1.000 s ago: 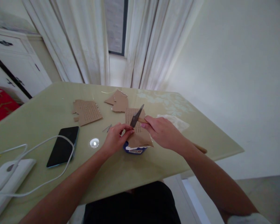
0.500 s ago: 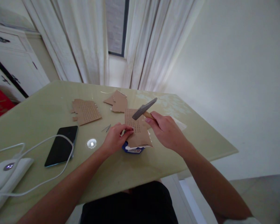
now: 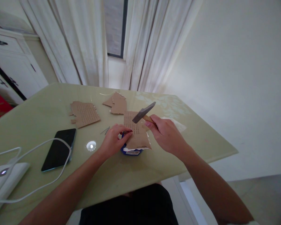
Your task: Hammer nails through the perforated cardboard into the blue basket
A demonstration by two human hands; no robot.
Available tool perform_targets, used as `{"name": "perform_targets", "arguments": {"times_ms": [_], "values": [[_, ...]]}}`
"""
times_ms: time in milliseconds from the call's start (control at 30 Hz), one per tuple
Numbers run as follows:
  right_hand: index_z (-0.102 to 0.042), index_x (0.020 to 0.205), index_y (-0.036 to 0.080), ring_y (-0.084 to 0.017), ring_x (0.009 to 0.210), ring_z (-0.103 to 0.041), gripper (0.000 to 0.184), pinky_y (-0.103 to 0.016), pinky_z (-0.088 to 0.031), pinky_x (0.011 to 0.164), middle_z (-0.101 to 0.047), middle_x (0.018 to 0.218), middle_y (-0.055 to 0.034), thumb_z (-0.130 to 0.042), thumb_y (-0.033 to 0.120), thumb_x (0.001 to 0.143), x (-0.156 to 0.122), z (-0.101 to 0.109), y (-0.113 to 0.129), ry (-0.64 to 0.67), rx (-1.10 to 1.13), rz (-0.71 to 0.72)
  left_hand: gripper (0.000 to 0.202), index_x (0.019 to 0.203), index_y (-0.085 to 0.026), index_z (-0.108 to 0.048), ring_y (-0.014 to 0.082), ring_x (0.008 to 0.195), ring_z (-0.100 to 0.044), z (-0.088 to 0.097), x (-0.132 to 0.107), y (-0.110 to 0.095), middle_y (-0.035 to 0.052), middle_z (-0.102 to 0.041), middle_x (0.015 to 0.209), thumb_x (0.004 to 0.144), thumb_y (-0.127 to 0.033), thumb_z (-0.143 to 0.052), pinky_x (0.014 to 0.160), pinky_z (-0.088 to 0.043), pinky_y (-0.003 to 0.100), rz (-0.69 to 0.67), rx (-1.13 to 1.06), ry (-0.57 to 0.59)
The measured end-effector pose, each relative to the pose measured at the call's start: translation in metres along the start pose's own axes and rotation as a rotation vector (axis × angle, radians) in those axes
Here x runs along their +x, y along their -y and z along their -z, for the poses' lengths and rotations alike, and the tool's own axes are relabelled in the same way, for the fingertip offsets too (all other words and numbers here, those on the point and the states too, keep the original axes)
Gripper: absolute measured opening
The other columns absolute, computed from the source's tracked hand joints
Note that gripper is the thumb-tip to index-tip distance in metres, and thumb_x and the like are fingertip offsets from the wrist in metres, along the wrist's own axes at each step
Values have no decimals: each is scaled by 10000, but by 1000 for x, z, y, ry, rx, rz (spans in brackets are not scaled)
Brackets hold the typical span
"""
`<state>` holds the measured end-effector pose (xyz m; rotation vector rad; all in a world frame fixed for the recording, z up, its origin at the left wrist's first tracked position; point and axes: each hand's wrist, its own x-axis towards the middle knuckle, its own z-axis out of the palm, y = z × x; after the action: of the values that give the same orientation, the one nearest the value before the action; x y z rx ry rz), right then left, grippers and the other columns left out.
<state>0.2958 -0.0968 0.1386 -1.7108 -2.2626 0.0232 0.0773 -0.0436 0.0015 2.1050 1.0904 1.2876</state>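
My right hand [image 3: 165,134] grips the wooden handle of a small hammer [image 3: 143,112], whose metal head is raised above a piece of brown cardboard [image 3: 136,131] dotted with rows of small holes. The cardboard lies over a blue and white container [image 3: 131,151] near the table's front. My left hand [image 3: 113,139] rests at the cardboard's left edge, fingertips pinched together just under the hammer head; what they pinch is too small to make out.
Two more cardboard pieces [image 3: 84,113] [image 3: 116,103] lie farther back on the pale green table [image 3: 49,122]. A few nails [image 3: 105,130], a black phone [image 3: 59,149], a white cable [image 3: 37,184] and a white device [image 3: 3,178] are at the left. The table's right edge [image 3: 215,156] is close.
The hammer head rose from the cardboard up and to the right, then dropped slightly. My left hand stayed pinched at the cardboard's edge.
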Motion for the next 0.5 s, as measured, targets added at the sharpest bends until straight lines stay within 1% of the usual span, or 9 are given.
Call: {"name": "perform_targets", "arguments": {"times_ms": [33,100,167,267,333,433,500], "values": [[-579,935,223,-244,768,-670,258,-327,-300,690,-724,824,-62,-485,359,1132,0,-2,-1,19,-8,2,171,955,-230,-801,213,853,-657,0,0,0,49,-780,924,972,-370,-704,778,-527,335,4,1,-8],[-584,941,220,-248,785,-680,263,-325,-300,691,-731,838,-66,-485,366,1136,0,-7,-3,39,-21,-12,178,970,-226,-777,213,873,-641,0,0,2,52,-755,966,987,-370,-674,772,-523,333,28,2,-32],[-587,943,217,-251,807,-688,271,-322,-302,693,-738,853,-71,-484,372,1140,1,-14,-7,45,-25,-27,174,991,-224,-753,208,862,-627,0,-1,4,43,-729,962,997,-365,-651,765,-518,327,46,-2,-44],[-585,933,221,-252,822,-691,278,-317,-307,695,-740,859,-70,-488,379,1139,2,-23,-14,50,-9,-40,164,983,-226,-729,198,852,-625,0,0,6,28,-706,938,1006,-358,-633,790,-521,330,53,-21,-33],[-576,922,227,-252,817,-684,275,-316,-310,693,-730,847,-66,-490,379,1134,1,-27,-19,45,8,-47,166,981,-230,-722,186,827,-621,0,1,6,28,-693,965,1008,-359,-621,753,-523,317,83,-50,-41],[-554,909,236,-244,767,-655,280,-317,-315,684,-695,803,-50,-461,383,1128,-2,-37,-28,5,61,-86,195,997,-233,-706,173,808,-625,-4,1,8,38,-662,1038,1009,-397,-602,689,-531,299,186,-112,-120],[-537,885,242,-236,736,-632,298,-315,-328,681,-667,770,-33,-467,423,1111,-4,-47,-35,-28,124,-141,216,996,-229,-679,179,836,-642,-10,0,10,46,-650,1054,1005,-427,-591,695,-547,304,273,-152,-191]]}}
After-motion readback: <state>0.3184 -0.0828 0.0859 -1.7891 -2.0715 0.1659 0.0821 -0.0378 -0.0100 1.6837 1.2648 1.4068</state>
